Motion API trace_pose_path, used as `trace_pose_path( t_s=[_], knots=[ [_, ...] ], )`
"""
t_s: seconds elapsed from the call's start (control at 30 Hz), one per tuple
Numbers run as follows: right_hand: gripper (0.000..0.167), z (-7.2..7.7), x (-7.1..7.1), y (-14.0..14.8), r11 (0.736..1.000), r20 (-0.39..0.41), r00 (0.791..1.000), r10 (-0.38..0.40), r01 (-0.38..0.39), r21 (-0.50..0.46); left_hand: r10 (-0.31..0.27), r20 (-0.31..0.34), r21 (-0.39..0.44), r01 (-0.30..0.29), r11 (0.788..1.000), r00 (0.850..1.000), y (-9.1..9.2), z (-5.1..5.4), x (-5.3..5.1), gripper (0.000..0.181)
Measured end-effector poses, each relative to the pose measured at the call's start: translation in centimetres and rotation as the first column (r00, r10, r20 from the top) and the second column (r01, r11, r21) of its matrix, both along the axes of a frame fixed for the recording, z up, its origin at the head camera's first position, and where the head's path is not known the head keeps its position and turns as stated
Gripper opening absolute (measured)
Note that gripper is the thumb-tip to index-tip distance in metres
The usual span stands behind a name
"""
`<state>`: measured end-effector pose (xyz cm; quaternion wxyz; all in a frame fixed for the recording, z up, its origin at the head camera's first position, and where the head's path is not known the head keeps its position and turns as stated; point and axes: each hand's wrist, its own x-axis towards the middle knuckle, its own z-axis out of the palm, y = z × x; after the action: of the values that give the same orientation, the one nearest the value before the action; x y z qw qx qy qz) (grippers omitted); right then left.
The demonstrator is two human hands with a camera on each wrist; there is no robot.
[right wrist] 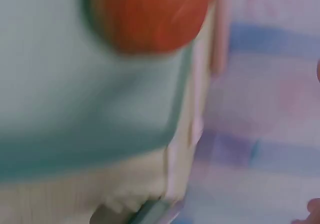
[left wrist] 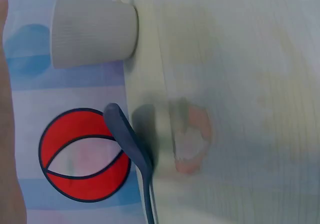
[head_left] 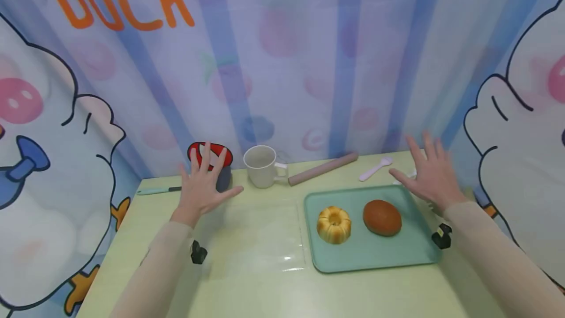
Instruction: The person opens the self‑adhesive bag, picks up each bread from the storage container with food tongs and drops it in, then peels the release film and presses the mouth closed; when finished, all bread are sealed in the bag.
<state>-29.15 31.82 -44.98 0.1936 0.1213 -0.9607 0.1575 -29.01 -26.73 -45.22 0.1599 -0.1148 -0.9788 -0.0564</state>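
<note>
Both hands are held up with fingers spread wide, so nothing's being grasped by either one. The left hand (head_left: 204,188) is seen right in front of a dark utensil (head_left: 224,179), partly covering it in the head view, and a pale green handle (head_left: 152,191) can be spotted on the other side of that hand. The right hand (head_left: 430,175) is seen by the far right corner of a green tray (head_left: 375,254). On the tray, a ring-shaped pastry (head_left: 334,233) and a brown bun (head_left: 382,218) are set side by side, not touching, bun on the right. Along the back of the worktop (head_left: 256,298), a whitish mug (head_left: 260,168), a pinkish rod (head_left: 323,169) and a lilac spoon (head_left: 376,169) are lined up left to right. A clear sheet (head_left: 260,239) is laid just left of the tray. The right wrist view is pretty blurred, btw.
</note>
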Motion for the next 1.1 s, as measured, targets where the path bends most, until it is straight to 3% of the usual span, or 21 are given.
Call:
trace_pose_path(
  t_s=[0.1,0.2,0.3,0.43,0.63,0.83,0.97,1.1],
  knots=[
    [0.087,0.9,1.1,-1.0,0.985,-0.026,0.995,0.094,-0.097,-0.140,-0.072,-0.035,0.072,0.075,0.995,0.997,0.7,0.5,0.7,0.102],
    [0.077,1.9,2.5,-2.8,0.955,-0.069,0.985,0.159,-0.171,-0.243,-0.148,-0.096,0.154,0.162,0.975,0.984,1.5,0.9,1.4,0.088],
    [0.069,2.6,3.9,-5.3,0.934,-0.103,0.973,0.207,-0.228,-0.274,-0.208,-0.159,0.204,0.238,0.949,0.965,2.2,1.0,2.3,0.077],
    [0.066,2.7,5.6,-9.0,0.911,-0.122,0.953,0.277,-0.301,-0.283,-0.266,-0.190,0.229,0.306,0.924,0.945,2.8,0.4,3.7,0.069],
    [0.063,2.5,7.8,-14.4,0.841,-0.097,0.902,0.421,-0.428,-0.330,-0.332,-0.113,0.239,0.350,0.906,0.936,3.6,-0.9,5.4,0.065],
    [0.059,1.0,8.9,-19.2,0.764,-0.078,0.825,0.560,-0.551,-0.337,-0.370,-0.077,0.230,0.377,0.897,0.926,4.4,-2.3,6.2,0.065],
    [0.056,-0.6,9.6,-21.7,0.745,-0.044,0.793,0.608,-0.589,-0.315,-0.393,-0.057,0.220,0.396,0.892,0.918,5.0,-3.9,6.8,0.064],
    [0.054,-2.0,10.1,-23.4,0.747,0.020,0.790,0.613,-0.570,-0.342,-0.396,0.008,0.233,0.383,0.894,0.918,5.7,-5.5,7.3,0.062]
  ],
)
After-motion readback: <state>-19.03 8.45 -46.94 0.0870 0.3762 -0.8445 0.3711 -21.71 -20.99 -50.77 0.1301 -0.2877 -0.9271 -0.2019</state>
